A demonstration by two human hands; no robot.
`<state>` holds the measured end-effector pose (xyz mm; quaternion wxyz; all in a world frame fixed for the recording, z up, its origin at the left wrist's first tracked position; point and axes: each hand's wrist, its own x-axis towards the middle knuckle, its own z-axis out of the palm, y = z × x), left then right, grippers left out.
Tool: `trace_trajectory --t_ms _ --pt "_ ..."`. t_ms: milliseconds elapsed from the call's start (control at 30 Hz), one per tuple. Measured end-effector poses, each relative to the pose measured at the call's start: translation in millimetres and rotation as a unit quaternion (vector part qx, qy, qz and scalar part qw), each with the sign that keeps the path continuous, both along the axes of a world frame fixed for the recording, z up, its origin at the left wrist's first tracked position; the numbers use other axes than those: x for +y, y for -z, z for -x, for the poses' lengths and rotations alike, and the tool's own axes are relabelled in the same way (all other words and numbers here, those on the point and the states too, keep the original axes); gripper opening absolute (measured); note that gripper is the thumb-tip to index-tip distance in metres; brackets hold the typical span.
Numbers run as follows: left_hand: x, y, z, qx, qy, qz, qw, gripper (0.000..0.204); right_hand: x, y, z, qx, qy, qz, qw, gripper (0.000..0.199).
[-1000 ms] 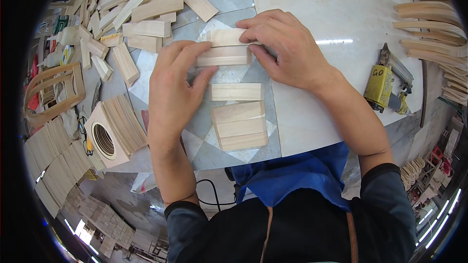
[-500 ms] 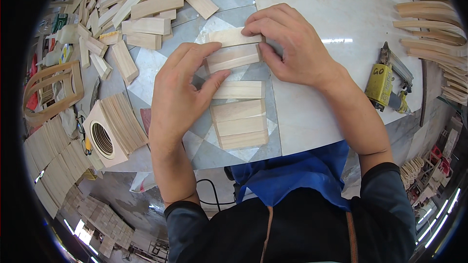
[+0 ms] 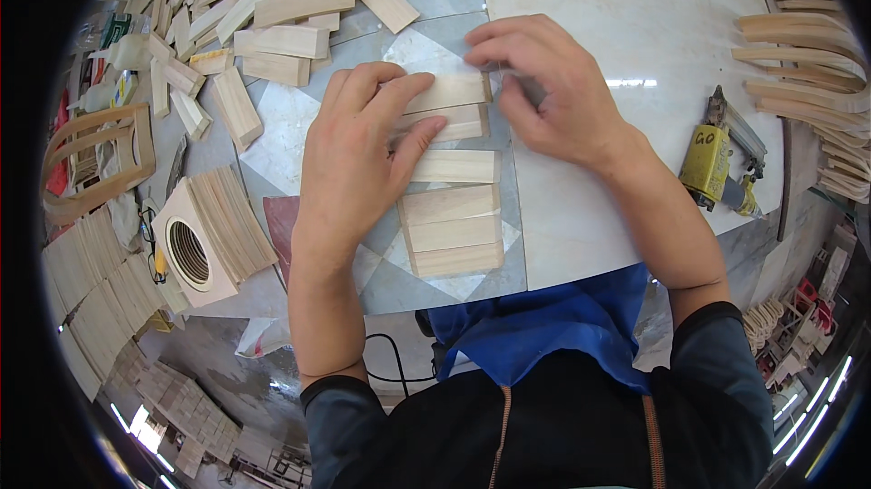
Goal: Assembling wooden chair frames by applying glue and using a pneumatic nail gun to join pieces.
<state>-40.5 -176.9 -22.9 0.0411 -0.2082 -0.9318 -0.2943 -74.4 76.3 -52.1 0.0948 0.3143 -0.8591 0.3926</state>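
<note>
Pale wooden blocks lie in a short column on the table in front of me. My left hand (image 3: pixel 358 131) is over the left part of the two farthest ones, the far block (image 3: pixel 461 90) and the block just nearer (image 3: pixel 467 122). Its index finger is on the far one and its thumb on the nearer one, closed about the pair. My right hand (image 3: pixel 549 81) is just off their right ends, fingers curved and apart, holding nothing. Nearer to me lie a single block (image 3: pixel 458 166) and a close-set group of blocks (image 3: pixel 454 233).
Loose wooden blocks (image 3: pixel 299 6) are heaped at the far left. Left of my arm stands a stack of square boards with round holes (image 3: pixel 222 239). A yellow nail gun (image 3: pixel 708 158) lies at the right, near curved wooden strips (image 3: pixel 794 58) at the edge.
My left hand has shifted right, farther over the two far blocks. My right hand has come off their right ends, its fingers parting from the wood.
</note>
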Motion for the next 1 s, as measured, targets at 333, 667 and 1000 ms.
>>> trace_trajectory --t_ms 333,667,1000 --pt "-3 9 -1 -0.016 0.023 -0.052 0.998 0.030 -57 -12 41 0.047 0.128 -0.023 0.990 0.039" --pt "-8 14 12 0.079 -0.069 -0.069 0.992 0.026 -50 -8 62 0.025 0.121 -0.122 0.985 0.031" --pt "-16 16 20 0.118 -0.094 -0.082 0.985 0.029 -20 -22 30 -0.166 0.102 -0.050 0.980 0.020"
